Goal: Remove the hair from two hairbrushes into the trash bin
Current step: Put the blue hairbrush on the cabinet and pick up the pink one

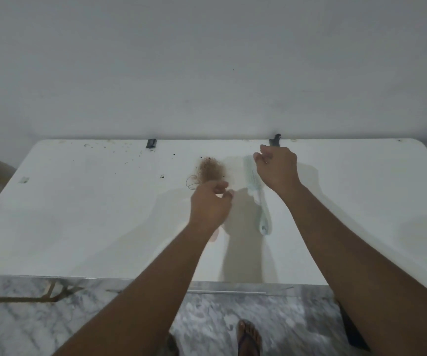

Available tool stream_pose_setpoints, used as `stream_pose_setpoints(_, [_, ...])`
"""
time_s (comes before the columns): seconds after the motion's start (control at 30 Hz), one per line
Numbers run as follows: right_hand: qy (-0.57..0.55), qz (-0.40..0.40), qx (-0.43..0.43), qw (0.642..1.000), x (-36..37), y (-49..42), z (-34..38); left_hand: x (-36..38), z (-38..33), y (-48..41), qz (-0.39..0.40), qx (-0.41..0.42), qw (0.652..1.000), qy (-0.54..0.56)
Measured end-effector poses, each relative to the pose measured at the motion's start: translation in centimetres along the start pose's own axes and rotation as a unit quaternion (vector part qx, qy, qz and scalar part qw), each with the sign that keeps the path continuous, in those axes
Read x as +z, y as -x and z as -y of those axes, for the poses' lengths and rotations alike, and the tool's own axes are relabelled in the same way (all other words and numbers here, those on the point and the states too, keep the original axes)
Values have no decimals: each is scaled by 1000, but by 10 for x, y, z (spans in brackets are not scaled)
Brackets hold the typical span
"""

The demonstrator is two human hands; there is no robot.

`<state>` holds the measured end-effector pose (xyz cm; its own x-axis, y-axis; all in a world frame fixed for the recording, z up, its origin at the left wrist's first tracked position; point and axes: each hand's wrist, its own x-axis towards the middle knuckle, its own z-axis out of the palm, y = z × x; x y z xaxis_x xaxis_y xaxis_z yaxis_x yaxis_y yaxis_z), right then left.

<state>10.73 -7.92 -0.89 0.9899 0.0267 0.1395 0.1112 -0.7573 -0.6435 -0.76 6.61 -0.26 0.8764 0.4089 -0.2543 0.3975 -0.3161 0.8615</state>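
Although the task ends in a trash bin, none shows in this view, and no other container stands on the white table (91, 214). Instead, a loose clump of brown hair (210, 168) lies on the tabletop, with a dark strand looping from its left edge. The pale green hairbrush (254, 186) lies flat just right of the clump. Its long axis runs away from the person, head at the far end and handle pointing back toward the table's near edge. The right hand (278, 168) hovers over the far end of the brush head, thumb and forefinger drawn together as if pinching; whether fine hair sits between them I cannot tell. The left hand (211, 205) is at the near edge of the clump, fingers curled and thumb against fingertips, and blur hides whether it has hold of any strands. So the left hand is nearer the clump and the right nearer the brush. A pinkish shape (215, 235) peeks from under the left wrist; it may be the second brush, but it is too hidden to say. By my judgement, the hair must next be gathered and carried to a bin out of sight.
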Motion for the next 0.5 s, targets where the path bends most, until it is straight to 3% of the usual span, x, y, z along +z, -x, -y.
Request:
stream_pose_setpoints(0.23, [-117,102,32,987,20,20,44,-49,9,-7,-11,-100,994,38])
stream_pose_setpoints(0.5, [-116,121,33,985,46,37,58,-21,31,0,24,-65,975,-209])
